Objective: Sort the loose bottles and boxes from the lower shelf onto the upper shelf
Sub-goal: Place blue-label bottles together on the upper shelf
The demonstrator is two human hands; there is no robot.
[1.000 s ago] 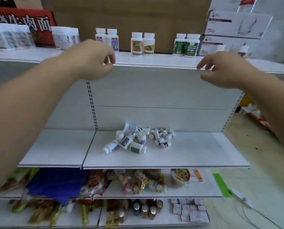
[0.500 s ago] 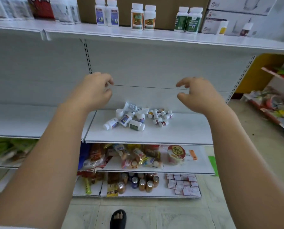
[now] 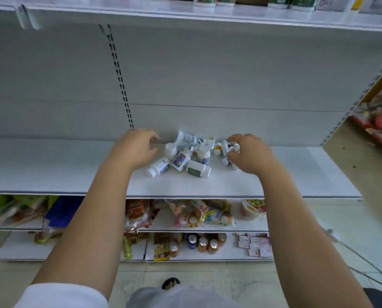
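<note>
A heap of several loose white bottles lies near the back of the white lower shelf. My left hand hovers at the heap's left edge with fingers curled and apart, holding nothing. My right hand is over the heap's right side, and its fingertips touch the small bottles there; no bottle is clearly gripped. The upper shelf runs along the top of the view, and only the bases of standing bottles show on it.
Below the lower shelf are shelves with snack packets, small jars and paper packets. A side rack with goods stands at the right. Cables lie on the floor. A sandalled foot shows at the bottom.
Both hands have dropped from the upper shelf's level down to the heap on the lower shelf. The view has tilted down, so the upper shelf is now at the top edge.
</note>
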